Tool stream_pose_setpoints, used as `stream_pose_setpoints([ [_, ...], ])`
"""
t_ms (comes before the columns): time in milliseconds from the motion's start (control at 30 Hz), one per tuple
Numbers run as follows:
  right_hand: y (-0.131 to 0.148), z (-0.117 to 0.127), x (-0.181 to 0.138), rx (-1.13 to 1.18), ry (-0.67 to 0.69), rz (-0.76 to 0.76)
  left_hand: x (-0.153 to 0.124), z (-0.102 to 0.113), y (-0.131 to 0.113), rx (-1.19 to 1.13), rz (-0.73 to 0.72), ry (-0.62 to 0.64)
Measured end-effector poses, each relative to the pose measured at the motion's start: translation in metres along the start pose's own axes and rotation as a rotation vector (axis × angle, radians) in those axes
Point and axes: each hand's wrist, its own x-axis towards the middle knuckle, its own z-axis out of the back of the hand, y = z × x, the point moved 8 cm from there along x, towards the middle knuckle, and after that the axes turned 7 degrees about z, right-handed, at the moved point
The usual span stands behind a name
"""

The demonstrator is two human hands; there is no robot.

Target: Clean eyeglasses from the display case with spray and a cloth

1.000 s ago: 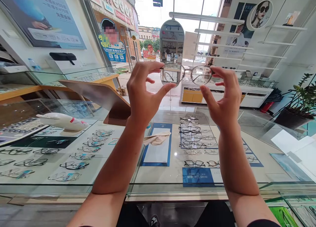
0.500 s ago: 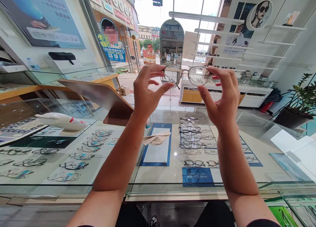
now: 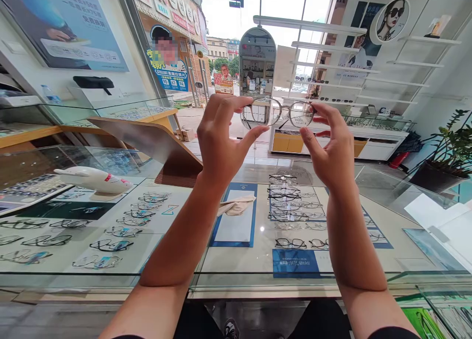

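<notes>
A pair of thin metal-rimmed glasses (image 3: 279, 113) is raised in front of me at eye height, lenses facing away. My left hand (image 3: 221, 140) pinches its left rim between thumb and fingers. My right hand (image 3: 330, 145) pinches the right rim the same way. Both temples hang folded inward behind the lenses. Below my arms lies a glass display counter (image 3: 258, 260) with rows of spectacle frames (image 3: 285, 201) inside. A beige cleaning cloth (image 3: 236, 205) rests on a blue-edged mat (image 3: 236, 228) on the counter.
A white dolphin-shaped figure (image 3: 94, 181) stands on the left counter above more frames. An arched mirror (image 3: 257, 59) stands behind the glasses. White wall shelves (image 3: 332, 69) and a potted plant (image 3: 448, 155) are at the right. Papers (image 3: 438, 218) lie at the far right.
Both hands have drawn slightly closer together and the glasses have shifted a little right. The temples have swung inward behind the lenses.
</notes>
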Motion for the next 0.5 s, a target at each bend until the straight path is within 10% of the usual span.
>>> stream_pose_setpoints([
  [500,0.012,0.004,0.002,0.065,-0.12,0.016,-0.005,-0.019,0.025,-0.086,-0.04,-0.032],
])
